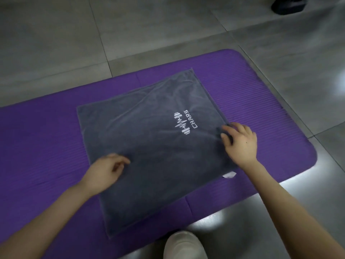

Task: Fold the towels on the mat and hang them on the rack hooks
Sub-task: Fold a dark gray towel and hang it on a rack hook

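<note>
Grey towel lies flat on the purple mat, my right grip pinching its right edge, left grip curled at the left edge, hold unclear; I'd match corners before creasing.

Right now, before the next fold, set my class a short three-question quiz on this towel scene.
1. Fill in: the word printed on the grey towel reads ____.
2. True or false: the left hand and the right hand are both clear of the towel.
3. The mat is: A green, B purple, C red.
Key: 1 CHARS; 2 false; 3 B.
</note>
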